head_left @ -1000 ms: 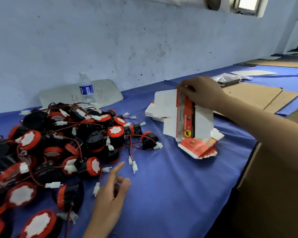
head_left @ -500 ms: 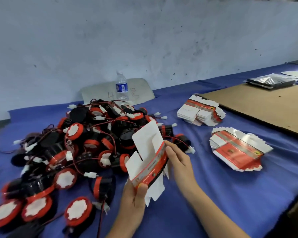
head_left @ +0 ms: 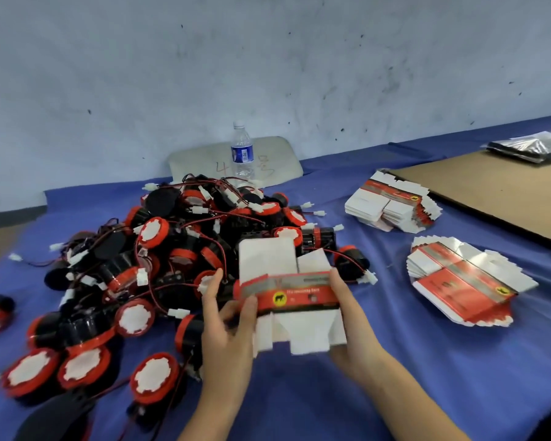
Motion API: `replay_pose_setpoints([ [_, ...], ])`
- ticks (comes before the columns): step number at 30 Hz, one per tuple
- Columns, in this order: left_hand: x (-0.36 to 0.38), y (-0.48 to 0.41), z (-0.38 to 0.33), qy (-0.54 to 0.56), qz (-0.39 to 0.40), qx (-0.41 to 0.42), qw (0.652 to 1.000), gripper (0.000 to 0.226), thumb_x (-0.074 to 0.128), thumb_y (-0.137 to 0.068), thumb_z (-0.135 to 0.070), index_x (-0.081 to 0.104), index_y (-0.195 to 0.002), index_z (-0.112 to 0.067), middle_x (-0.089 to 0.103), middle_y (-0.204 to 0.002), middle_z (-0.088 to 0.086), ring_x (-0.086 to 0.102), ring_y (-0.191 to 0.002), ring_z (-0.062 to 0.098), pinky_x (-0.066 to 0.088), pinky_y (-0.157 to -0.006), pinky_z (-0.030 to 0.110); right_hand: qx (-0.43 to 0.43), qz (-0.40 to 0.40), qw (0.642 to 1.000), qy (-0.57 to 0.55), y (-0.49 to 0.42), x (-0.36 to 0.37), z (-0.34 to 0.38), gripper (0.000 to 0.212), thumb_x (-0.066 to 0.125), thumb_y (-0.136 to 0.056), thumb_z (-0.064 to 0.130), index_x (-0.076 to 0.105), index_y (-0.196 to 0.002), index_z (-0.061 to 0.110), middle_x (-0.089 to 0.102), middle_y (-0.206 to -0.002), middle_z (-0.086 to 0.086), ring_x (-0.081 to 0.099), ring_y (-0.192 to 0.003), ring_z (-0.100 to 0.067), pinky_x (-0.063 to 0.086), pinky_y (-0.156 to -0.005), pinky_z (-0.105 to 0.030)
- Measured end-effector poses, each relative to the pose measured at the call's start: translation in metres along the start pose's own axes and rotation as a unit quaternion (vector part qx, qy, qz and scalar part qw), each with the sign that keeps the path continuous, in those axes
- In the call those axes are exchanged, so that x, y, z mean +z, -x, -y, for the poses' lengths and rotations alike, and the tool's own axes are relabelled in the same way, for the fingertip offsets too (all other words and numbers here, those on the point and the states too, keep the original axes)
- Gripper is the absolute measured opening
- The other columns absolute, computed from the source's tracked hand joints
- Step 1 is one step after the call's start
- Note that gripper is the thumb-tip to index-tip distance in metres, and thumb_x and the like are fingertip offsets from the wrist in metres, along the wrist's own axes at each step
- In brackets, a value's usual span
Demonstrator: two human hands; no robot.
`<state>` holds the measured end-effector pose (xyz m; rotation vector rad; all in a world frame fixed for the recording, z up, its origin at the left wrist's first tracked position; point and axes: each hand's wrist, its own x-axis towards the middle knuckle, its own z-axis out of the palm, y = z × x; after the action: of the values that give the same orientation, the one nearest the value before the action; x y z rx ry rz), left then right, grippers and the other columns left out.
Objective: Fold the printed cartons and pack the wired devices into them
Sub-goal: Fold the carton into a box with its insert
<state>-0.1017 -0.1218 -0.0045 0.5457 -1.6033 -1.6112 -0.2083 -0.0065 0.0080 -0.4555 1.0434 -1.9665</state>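
Head view: the left hand (head_left: 226, 329) and right hand (head_left: 347, 316) clamp their fingers on a red-and-white printed cardboard carton (head_left: 293, 291), held just before the heap of black-and-red round wired devices (head_left: 172, 249); its inside is hidden. Half a second ago it slanted flat; now it sits level, squared open.

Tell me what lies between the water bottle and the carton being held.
The pile of wired devices, with tangled red wires, fills the stretch from the water bottle to the carton; the head view shows it.

left hand (head_left: 226, 331) grips carton (head_left: 295, 292) | right hand (head_left: 352, 310) grips it | forearms low, converging
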Motion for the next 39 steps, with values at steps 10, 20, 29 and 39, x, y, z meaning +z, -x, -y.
replay_pose_setpoints([
  [10,-0.003,0.002,0.005,-0.082,0.094,0.068,0.990,0.062,0.055,-0.096,-0.013,0.038,-0.133,-0.060,0.060,-0.121,-0.021,0.062,-0.107,0.003,0.053,-0.074,0.017,0.024,-0.019,0.999,-0.035,-0.004,-0.012,0.000,0.054,0.057,-0.084,0.023,0.048,-0.127,0.056,0.069,-0.119,-0.002,0.069,-0.086,-0.033,0.052,-0.051,-0.039],
  [20,-0.007,0.001,0.008,-0.246,0.156,0.304,0.907,0.077,0.074,-0.073,-0.050,0.033,-0.138,-0.041,0.032,-0.150,-0.008,0.030,-0.143,0.019,0.034,-0.111,0.027,0.030,0.048,0.989,0.139,0.001,-0.015,0.007,0.073,0.051,-0.070,0.080,0.065,-0.119,0.027,0.069,-0.112,-0.016,0.066,-0.085,-0.040,0.053,-0.058,-0.037],
  [29,-0.008,0.003,-0.001,-0.016,0.092,0.124,0.988,0.050,0.061,-0.075,-0.045,0.046,-0.122,-0.058,0.061,-0.121,-0.019,0.059,-0.112,0.006,0.050,-0.080,0.016,-0.032,0.112,0.968,0.221,0.001,-0.015,0.001,0.087,0.044,-0.062,0.094,0.055,-0.126,0.036,0.072,-0.102,-0.012,0.066,-0.055,-0.028,0.054,-0.058,-0.034],
  [39,-0.003,0.009,-0.005,-0.020,0.043,0.121,0.991,0.039,0.059,-0.083,-0.043,0.048,-0.121,-0.041,0.064,-0.113,-0.017,0.060,-0.105,0.003,0.047,-0.078,0.008,-0.093,0.074,0.953,0.278,0.006,-0.005,-0.004,0.042,0.057,-0.086,0.051,0.049,-0.122,0.031,0.073,-0.094,-0.001,0.068,-0.057,-0.027,0.054,-0.054,-0.031],
])
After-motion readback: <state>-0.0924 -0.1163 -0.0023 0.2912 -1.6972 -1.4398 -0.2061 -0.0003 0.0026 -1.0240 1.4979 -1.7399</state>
